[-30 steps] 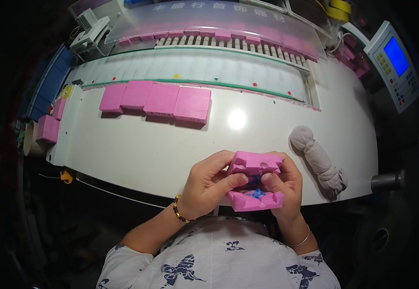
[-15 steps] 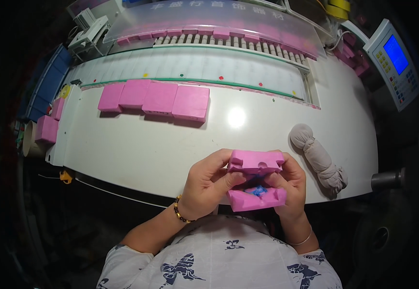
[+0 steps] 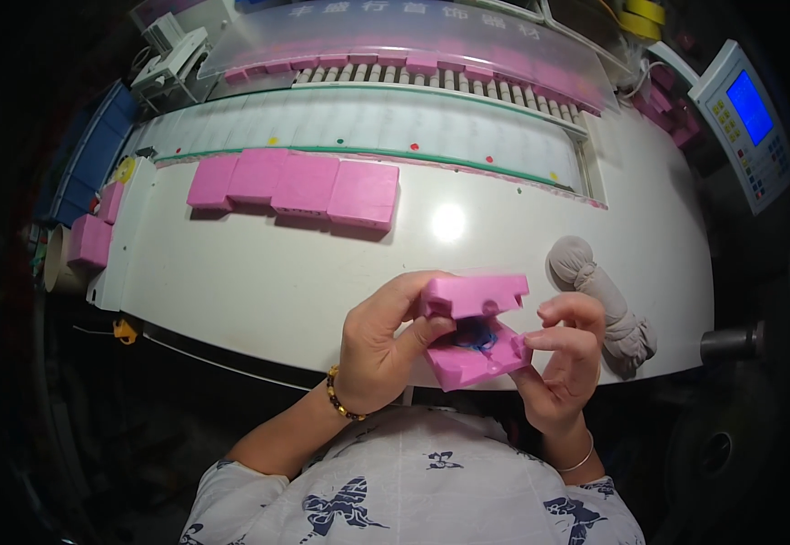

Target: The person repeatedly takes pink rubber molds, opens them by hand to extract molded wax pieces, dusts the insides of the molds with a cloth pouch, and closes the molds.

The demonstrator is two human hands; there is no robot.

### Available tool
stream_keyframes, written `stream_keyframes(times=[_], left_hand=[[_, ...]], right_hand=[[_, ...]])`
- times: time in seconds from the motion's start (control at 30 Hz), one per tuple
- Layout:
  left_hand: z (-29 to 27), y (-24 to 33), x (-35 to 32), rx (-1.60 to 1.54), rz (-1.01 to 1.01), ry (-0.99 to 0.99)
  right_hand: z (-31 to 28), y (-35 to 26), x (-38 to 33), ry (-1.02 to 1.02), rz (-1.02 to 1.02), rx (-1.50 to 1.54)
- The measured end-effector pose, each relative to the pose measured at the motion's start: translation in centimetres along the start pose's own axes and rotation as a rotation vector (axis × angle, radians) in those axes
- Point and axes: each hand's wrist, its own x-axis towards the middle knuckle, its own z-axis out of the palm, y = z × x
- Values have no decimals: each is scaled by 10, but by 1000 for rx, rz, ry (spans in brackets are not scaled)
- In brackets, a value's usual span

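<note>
A pink rubber mould (image 3: 486, 365) is held in front of me, its two halves parted like a jaw. Something dark blue (image 3: 475, 334) lies inside it. My left hand (image 3: 379, 345) grips the mould from the left, thumb in the gap and fingers behind the upper half. At the right corner of the lower half, my right hand (image 3: 563, 363) pinches the edge between forefinger and thumb, its other fingers raised off the mould. The blue piece is partly shaded, so its shape cannot be made out.
Several pink blocks (image 3: 308, 186) stand in a row beyond my hands. A grey cloth bag (image 3: 602, 302) lies to the right. Behind runs a white belt (image 3: 367, 123) with rollers. A control panel (image 3: 751, 118) with a blue screen is at far right, a blue bin (image 3: 95, 150) at left.
My right hand has drawn back from the upper half, its fingers lifting to the right. The mould has tilted in my left hand and shifted slightly left.
</note>
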Motion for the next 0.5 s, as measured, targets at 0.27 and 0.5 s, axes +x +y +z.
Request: stream_keyframes(times=[0.27, 0.5], left_hand=[[-3, 5, 6, -16, -7, -183], [1, 10, -2, -131, -154, -186]], right_hand=[[-2, -3, 1, 33, -72, -150], [2, -2, 6, -41, 354, 553]])
